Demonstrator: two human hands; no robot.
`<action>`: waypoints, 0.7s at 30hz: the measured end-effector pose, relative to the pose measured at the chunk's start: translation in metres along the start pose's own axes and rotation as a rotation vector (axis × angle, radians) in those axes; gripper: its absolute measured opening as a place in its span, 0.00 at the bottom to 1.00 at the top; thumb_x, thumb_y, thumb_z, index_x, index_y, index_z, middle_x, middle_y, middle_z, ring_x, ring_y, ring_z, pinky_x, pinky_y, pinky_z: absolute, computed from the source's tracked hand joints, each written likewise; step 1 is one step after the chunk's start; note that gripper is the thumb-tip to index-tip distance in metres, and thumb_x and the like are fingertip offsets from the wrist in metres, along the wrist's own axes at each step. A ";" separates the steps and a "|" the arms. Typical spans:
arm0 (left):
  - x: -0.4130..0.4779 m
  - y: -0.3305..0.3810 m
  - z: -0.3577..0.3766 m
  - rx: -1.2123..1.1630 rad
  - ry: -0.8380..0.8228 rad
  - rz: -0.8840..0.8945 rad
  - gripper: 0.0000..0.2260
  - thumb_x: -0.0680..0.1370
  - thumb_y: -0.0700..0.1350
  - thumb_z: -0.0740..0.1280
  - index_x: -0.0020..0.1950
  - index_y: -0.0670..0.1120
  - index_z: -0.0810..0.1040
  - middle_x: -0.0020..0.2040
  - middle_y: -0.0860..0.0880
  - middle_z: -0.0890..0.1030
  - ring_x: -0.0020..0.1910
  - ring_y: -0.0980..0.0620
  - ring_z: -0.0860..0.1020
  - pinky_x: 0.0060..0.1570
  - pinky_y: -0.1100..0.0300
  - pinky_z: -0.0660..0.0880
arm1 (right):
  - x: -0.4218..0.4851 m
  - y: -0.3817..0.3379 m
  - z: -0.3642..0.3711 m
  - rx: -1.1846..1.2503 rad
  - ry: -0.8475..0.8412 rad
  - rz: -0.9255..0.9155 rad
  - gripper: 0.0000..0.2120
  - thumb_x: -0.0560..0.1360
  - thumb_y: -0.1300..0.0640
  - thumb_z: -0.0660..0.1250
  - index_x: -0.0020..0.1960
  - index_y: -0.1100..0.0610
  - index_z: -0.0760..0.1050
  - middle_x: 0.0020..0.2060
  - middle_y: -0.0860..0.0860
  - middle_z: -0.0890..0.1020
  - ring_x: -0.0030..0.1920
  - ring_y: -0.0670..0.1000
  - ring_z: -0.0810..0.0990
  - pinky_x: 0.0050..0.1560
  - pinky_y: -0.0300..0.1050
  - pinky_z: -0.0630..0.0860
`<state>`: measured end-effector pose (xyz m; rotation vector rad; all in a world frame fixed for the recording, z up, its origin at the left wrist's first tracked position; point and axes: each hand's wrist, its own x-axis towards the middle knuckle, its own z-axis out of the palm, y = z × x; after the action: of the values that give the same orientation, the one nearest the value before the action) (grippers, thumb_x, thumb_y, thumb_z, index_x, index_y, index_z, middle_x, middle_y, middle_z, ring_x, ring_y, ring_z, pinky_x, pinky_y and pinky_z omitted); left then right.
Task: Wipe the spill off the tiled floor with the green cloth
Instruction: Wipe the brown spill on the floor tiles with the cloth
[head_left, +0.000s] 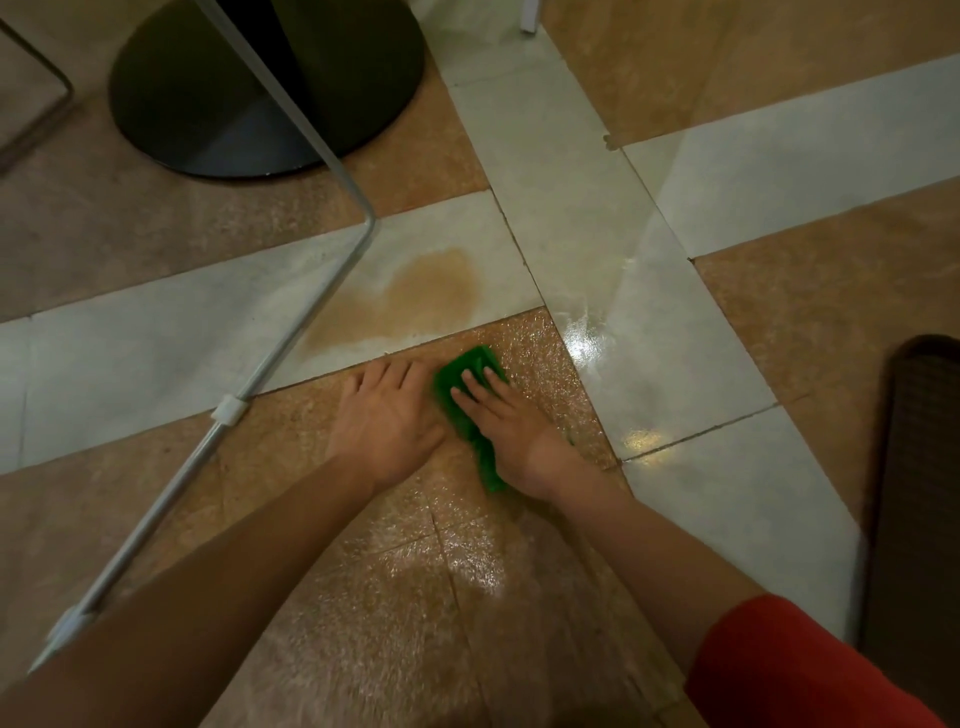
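Since the green cloth (470, 384) looks soft and limp, the right hand (511, 431) presses it flat, grip open, while the left hand (387, 415) rests straight-fingered on the tiled floor (675, 364) just beside it.

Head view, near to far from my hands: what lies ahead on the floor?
Right hand flat on the green cloth → brown spill → black round pedestal base.
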<state>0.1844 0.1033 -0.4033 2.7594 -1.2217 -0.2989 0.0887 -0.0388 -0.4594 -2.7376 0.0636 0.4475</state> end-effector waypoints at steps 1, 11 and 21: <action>-0.002 -0.004 -0.002 0.019 -0.007 -0.001 0.28 0.73 0.53 0.65 0.71 0.50 0.62 0.65 0.49 0.71 0.64 0.48 0.65 0.61 0.52 0.60 | 0.008 -0.002 -0.003 0.012 0.010 0.069 0.35 0.78 0.61 0.56 0.76 0.53 0.37 0.76 0.51 0.38 0.74 0.53 0.33 0.71 0.47 0.33; -0.019 -0.024 -0.005 0.008 -0.022 -0.028 0.26 0.75 0.54 0.62 0.72 0.50 0.62 0.65 0.48 0.71 0.65 0.48 0.66 0.63 0.51 0.60 | -0.002 -0.050 0.016 -0.029 -0.014 -0.152 0.31 0.79 0.61 0.51 0.76 0.55 0.37 0.73 0.50 0.33 0.72 0.54 0.29 0.71 0.49 0.29; -0.036 -0.050 -0.014 0.026 -0.048 -0.102 0.28 0.73 0.53 0.65 0.72 0.51 0.62 0.66 0.48 0.71 0.66 0.47 0.66 0.63 0.50 0.61 | 0.046 -0.048 -0.008 0.087 0.097 0.074 0.36 0.77 0.63 0.57 0.77 0.55 0.40 0.76 0.53 0.40 0.74 0.54 0.33 0.70 0.48 0.32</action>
<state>0.2000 0.1640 -0.3938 2.8577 -1.1046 -0.3633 0.1391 0.0034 -0.4505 -2.6769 0.2054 0.3240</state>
